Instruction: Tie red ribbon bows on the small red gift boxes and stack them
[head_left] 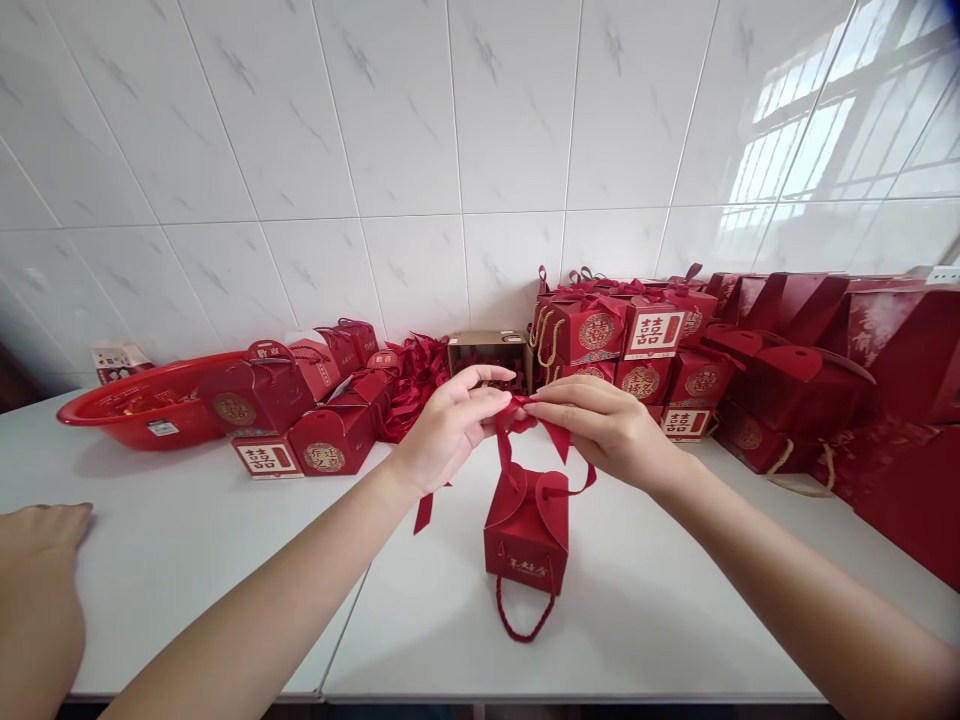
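Note:
A small red gift box (pixel 526 535) with pale lettering stands on the white table, its curved top flaps folded together. A dark red rope handle (pixel 525 637) hangs from its front onto the tabletop. Red ribbon (pixel 556 440) is threaded through the top of the box and rises to both hands. My left hand (pixel 459 420) pinches the ribbon between thumb and fingers, just above the box. Close against it, my right hand (pixel 600 418) also pinches the ribbon with fingers pressed together. One loose ribbon end (pixel 424 513) dangles below my left wrist.
Stacked red gift boxes (pixel 596 335) stand at the back right, with large red bags (pixel 900 350) beyond. More boxes (pixel 322 445), a red basin (pixel 161 425), a ribbon heap (pixel 416 375) and a cardboard box (pixel 487 340) line the wall. Another person's arm (pixel 41 590) rests at left.

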